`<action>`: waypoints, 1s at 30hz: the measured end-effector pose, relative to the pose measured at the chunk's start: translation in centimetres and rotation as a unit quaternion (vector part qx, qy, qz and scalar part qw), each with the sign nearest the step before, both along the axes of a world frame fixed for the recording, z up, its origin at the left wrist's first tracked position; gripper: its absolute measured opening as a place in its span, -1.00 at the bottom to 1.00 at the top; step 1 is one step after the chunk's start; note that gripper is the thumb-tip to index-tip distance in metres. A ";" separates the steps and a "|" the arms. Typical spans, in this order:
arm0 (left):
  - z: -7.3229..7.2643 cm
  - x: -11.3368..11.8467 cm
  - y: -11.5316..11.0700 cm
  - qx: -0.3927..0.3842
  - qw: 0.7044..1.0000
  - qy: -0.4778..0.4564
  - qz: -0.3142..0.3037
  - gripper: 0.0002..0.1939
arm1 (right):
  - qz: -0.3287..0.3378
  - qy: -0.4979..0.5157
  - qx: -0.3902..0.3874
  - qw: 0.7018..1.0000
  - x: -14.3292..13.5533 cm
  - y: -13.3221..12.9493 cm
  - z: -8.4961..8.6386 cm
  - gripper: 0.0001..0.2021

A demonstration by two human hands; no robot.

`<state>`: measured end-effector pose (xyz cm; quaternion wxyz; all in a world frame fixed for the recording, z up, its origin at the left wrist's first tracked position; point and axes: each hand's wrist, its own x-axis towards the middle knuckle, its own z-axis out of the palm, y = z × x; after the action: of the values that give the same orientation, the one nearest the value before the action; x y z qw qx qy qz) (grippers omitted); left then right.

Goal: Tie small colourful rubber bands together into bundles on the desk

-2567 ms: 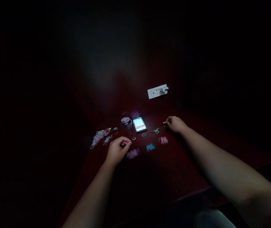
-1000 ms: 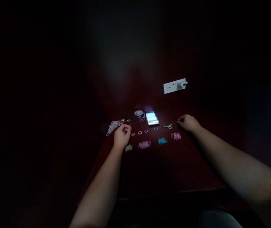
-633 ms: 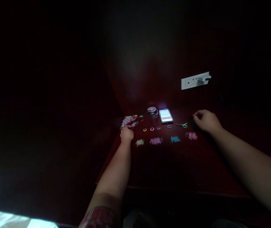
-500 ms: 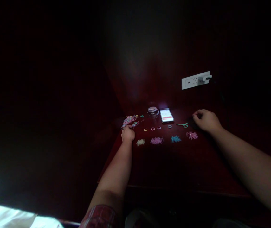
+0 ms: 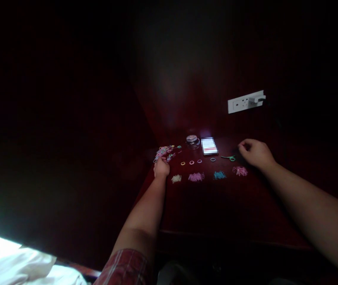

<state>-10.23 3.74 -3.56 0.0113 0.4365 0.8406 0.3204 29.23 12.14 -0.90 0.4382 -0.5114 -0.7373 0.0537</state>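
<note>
My left hand (image 5: 161, 168) rests at the near edge of a mixed heap of small coloured bands (image 5: 163, 151), fingers drawn together; whatever they pinch is too small to tell. Closed at the right, my right hand (image 5: 254, 152) is beside the green scissors (image 5: 228, 158), not touching them. Sorted piles lie in a row: cream (image 5: 176, 179), purple (image 5: 196, 177), blue (image 5: 219, 175) and pink (image 5: 240, 171). Behind them sit a yellow ring (image 5: 182, 163), a pink ring (image 5: 191, 162), a purple ring (image 5: 199, 161) and a bluish ring (image 5: 213, 160).
A round clear jar (image 5: 192, 141) stands at the back of the dark red table (image 5: 216, 209), left of a lit phone (image 5: 209, 146). A white wall socket (image 5: 246, 101) holds a plug. White cloth (image 5: 17, 265) lies at the lower left.
The view has shifted slightly, so the things on the table appear a little lower and further right. Both hands stay at nearly the same places.
</note>
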 end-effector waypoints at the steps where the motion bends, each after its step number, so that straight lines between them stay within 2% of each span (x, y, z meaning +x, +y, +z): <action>1: 0.1 0.0 0.0 -0.002 1.000 0.002 0.000 -0.75 | 0.003 0.002 -0.003 1.000 0.0 -0.1 0.0 -0.87; 12: 0.3 -0.6 1.7 -0.021 0.997 0.058 -0.035 -0.61 | 0.009 0.009 -0.013 1.000 -0.4 -0.2 0.0 -0.85; 21: 0.3 -1.5 3.2 -0.001 0.994 0.079 -0.076 -0.83 | 0.009 0.013 -0.018 1.000 -0.3 -0.1 -0.1 -0.86; 30: 0.1 -2.3 3.3 0.045 0.991 0.059 -0.114 -0.86 | 0.012 0.032 -0.027 0.999 -0.3 0.3 -0.4 -0.88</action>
<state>-12.51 7.03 -3.47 -0.0217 0.5479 0.7694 0.3277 28.90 12.39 -1.29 0.4467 -0.5120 -0.7275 0.0949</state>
